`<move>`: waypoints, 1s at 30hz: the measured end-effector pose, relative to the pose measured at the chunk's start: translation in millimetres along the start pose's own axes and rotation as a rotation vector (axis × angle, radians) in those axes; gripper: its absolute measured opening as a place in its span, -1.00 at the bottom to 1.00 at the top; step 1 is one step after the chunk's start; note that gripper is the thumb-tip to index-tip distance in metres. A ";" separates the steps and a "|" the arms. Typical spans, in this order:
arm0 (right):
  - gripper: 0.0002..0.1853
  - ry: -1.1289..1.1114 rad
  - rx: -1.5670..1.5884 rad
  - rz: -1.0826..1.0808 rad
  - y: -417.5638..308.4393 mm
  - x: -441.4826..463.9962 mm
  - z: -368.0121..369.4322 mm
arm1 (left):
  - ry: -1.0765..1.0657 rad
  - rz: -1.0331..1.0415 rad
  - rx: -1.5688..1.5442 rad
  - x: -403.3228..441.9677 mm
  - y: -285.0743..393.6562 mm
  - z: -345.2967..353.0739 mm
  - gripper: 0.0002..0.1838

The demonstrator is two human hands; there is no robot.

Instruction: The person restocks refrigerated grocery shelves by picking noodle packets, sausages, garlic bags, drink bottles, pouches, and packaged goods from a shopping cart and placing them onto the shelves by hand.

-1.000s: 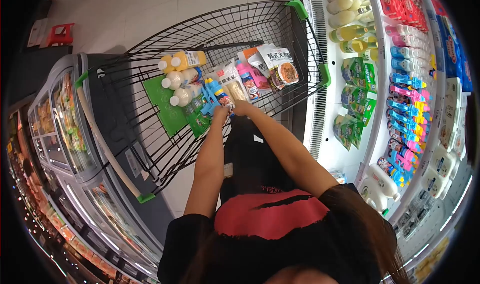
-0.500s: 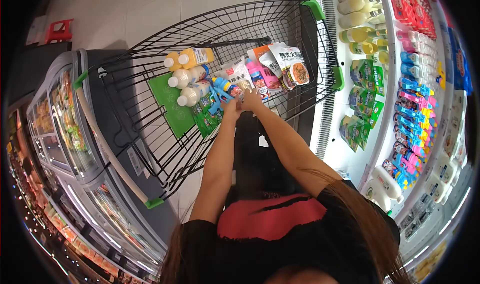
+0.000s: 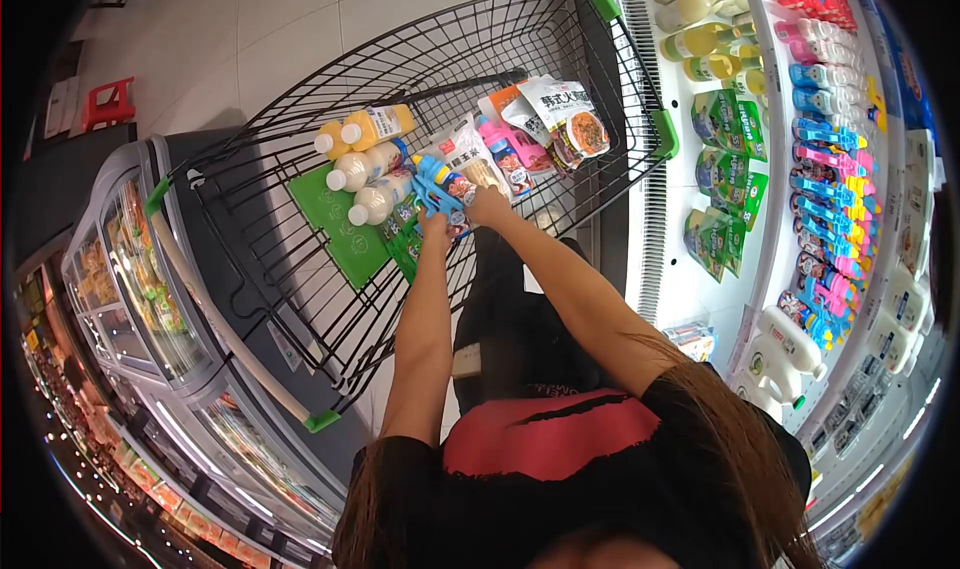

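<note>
Both of my hands reach into the shopping cart (image 3: pixel 360 54). Between them is a small blue drink bottle (image 3: pixel 456 183) with a light-blue plastic clip-like part and a printed label. My left hand (image 3: pixel 436 223) is closed around its light-blue part, and my right hand (image 3: pixel 487 207) grips the other end. Most fingertips are hidden. Close by lie a green pouch (image 3: pixel 403 237), a corn packet (image 3: pixel 464 149) and a pink-topped drink bottle (image 3: pixel 508 159). White bottles (image 3: pixel 370 201) and yellow juice bottles (image 3: pixel 378 125) lie to the left. Farther right is a white food pouch (image 3: pixel 562 109).
A lit shelf (image 3: pixel 690 304) on the right carries green pouches (image 3: pixel 728 179), blue and pink bottles (image 3: pixel 830 219) and white jugs (image 3: pixel 785 344). A glass-fronted freezer (image 3: pixel 150 269) stands left. A red stool (image 3: pixel 108 104) is on the floor at the back left.
My hands and the bottle have shifted slightly left, and the hands have moved a little apart, showing more of the bottle. The view has shifted a little; the cart sits slightly differently in it.
</note>
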State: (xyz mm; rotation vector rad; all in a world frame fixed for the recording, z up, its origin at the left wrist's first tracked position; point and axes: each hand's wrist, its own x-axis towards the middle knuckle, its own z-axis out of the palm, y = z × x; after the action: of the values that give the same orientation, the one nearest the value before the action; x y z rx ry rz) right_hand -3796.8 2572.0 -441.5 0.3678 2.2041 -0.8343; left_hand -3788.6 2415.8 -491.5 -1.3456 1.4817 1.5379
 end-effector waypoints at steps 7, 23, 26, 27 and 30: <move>-0.44 -0.166 0.058 -0.064 -10.7 8.2 21.5 | -0.234 0.027 -0.083 -10.8 19.5 4.9 -0.45; -0.32 0.052 -0.209 -0.122 -30.5 0.9 -36.6 | -0.354 -0.079 -0.122 -54.1 37.3 54.3 -0.63; -0.28 0.039 -0.106 0.014 -30.3 4.2 -53.1 | -0.430 -0.127 -0.134 -62.7 34.5 54.1 -0.59; -0.28 0.045 -0.104 0.018 -25.2 3.7 -52.0 | -0.435 -0.126 -0.129 -65.5 33.2 53.8 -0.59; -0.44 0.202 0.002 -0.085 -7.4 4.4 -41.7 | -0.406 -0.029 0.111 -85.4 38.3 52.5 -0.59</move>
State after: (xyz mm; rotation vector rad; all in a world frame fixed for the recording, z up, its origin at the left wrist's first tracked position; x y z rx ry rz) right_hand -3825.9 2594.2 -419.8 0.3751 2.4202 -0.8787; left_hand -3811.4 2477.2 -406.5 -0.9190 1.2639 1.5727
